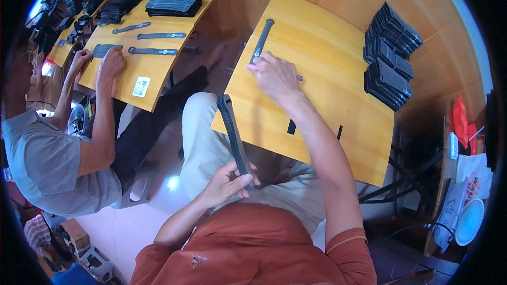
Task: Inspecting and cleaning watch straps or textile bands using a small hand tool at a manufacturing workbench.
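My left hand (pixel 231 179) is closed around the lower end of a bundle of long dark straps (pixel 232 126), held upright over my lap, left of the table's near edge. My right hand (pixel 275 75) reaches over the wooden table (pixel 317 37), its fingers closed at the near end of a single grey-black strap (pixel 262 39) with a rounded far end and a small pale print. A small tip (pixel 300 78) pokes out beside that hand; its kind is hidden. Two short black strips (pixel 291 126) (pixel 339 132) lie near the front edge.
Stacks of banded dark straps (pixel 388 82) line the table's right side. At left, a co-worker (pixel 63 163) handles straps at another table (pixel 132 68) bearing more straps and stacks. A side shelf (pixel 443 179) at right holds a small fan (pixel 470 221) and a red cloth (pixel 460 121).
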A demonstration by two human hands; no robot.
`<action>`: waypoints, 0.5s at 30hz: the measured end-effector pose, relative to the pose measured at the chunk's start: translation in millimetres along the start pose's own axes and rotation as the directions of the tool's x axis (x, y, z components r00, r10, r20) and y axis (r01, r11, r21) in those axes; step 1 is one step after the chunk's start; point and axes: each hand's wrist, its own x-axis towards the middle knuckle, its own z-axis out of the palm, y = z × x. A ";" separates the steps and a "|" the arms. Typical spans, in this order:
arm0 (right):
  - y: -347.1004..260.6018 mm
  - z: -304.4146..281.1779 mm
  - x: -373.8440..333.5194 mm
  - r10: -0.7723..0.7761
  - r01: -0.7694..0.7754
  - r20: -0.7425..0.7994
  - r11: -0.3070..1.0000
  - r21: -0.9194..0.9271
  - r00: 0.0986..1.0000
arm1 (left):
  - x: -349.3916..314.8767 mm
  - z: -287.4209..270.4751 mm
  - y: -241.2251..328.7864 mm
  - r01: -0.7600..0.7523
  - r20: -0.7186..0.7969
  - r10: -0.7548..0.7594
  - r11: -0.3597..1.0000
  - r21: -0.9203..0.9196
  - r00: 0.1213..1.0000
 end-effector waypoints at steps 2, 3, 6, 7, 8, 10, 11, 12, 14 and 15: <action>-7.2 -25.0 -14.2 0.026 -0.017 -0.079 0.994 0.112 0.996 | 4.9 -0.1 -0.6 -0.057 -0.023 0.057 0.998 0.009 0.998; -11.3 -38.3 -26.1 0.031 -0.023 -0.066 0.992 0.122 0.997 | 7.8 1.2 -0.8 -0.090 -0.050 0.089 0.996 -0.013 0.995; -32.1 -78.2 -77.7 0.170 -0.473 0.441 0.305 0.827 0.881 | 15.2 2.0 0.8 -0.117 -0.188 0.099 0.989 -0.087 0.977; -41.3 -88.3 -104.5 0.107 -0.571 0.563 0.068 0.818 0.819 | 17.8 0.8 3.6 -0.150 -0.216 0.121 0.981 -0.121 0.969; -49.0 -89.1 -134.5 0.058 -0.630 0.635 -0.079 0.772 0.771 | 21.1 2.9 13.0 -0.149 -0.258 0.115 0.982 -0.114 0.959; -66.4 -80.4 -193.7 -0.026 -0.715 0.733 -0.246 0.655 0.680 | 31.5 -2.6 11.8 -0.227 -0.264 0.187 0.965 -0.133 0.946; -71.9 -72.8 -217.4 -0.050 -0.705 0.722 -0.274 0.654 0.690 | 35.4 -4.3 10.2 -0.229 -0.273 0.191 0.967 -0.113 0.943; -78.4 -65.6 -241.4 -0.043 -0.683 0.717 -0.350 0.641 0.696 | 39.3 -6.4 9.2 -0.231 -0.276 0.198 0.968 -0.094 0.941; -90.2 -59.7 -267.6 0.079 -0.547 0.598 -0.322 0.772 0.797 | 41.3 -8.8 8.6 -0.194 -0.222 0.161 0.971 -0.138 0.962; -87.9 -63.9 -270.7 0.083 -0.545 0.603 -0.344 0.764 0.793 | 43.1 -5.6 8.5 -0.220 -0.201 0.191 0.966 -0.133 0.961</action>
